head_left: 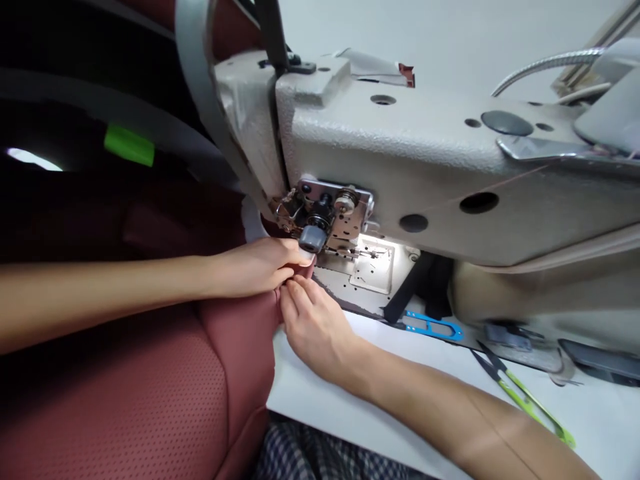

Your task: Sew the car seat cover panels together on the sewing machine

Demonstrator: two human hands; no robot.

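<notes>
**Maroon cover, edge pinched at sewing machine**

Left hand and right hand pinch its edge, fingertips close together, probably keeping layers aligned. Bulk lies by the table's near left corner, presumably for slack. Blue snips nearby, likely handy.

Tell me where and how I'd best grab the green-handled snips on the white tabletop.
Probably pinch across the green handle, coming from the right: its rounded end lies nearer you on that side, while the dark blades spread apart and point away toward the sewing machine. Your right forearm crowds the handle's left side.
</notes>
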